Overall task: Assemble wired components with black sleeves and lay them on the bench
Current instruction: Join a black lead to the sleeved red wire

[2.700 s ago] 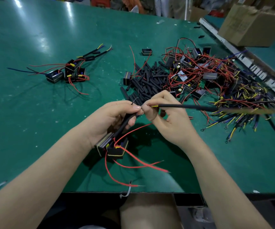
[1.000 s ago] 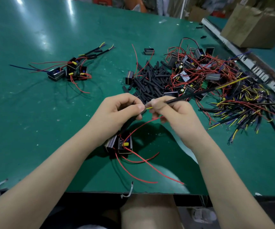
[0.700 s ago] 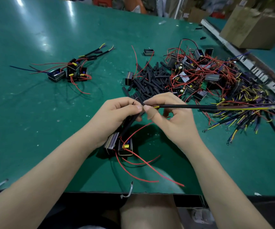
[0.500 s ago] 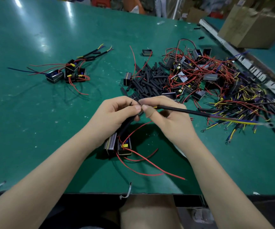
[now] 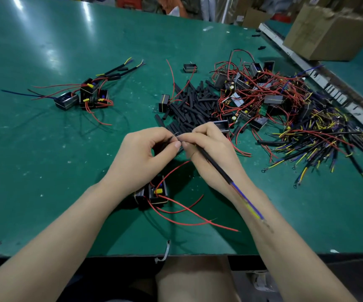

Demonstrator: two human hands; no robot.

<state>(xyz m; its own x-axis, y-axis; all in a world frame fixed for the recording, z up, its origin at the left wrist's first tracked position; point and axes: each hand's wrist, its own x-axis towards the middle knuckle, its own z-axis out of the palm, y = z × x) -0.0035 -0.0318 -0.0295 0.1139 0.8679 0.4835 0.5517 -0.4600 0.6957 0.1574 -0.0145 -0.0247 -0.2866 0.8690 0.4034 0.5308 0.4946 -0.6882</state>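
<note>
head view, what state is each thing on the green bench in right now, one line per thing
left hand: pinching a black sleeve end
right hand: pinching the black-sheathed cable
black-sheathed cable with blue and yellow cores: held, lying back over the right forearm
black boxy component with red wires: hanging under the left hand
pile of black sleeves: loose
finished sleeved components: laid at far left

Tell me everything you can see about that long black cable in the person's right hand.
The black cable is thin and black-jacketed. The right hand pinches its near end, tip to tip with the left hand. From there it slants down across the right wrist. Its jacket ends there, baring blue and yellow inner wires that lie blurred along the forearm. It hangs above the green bench.
</note>
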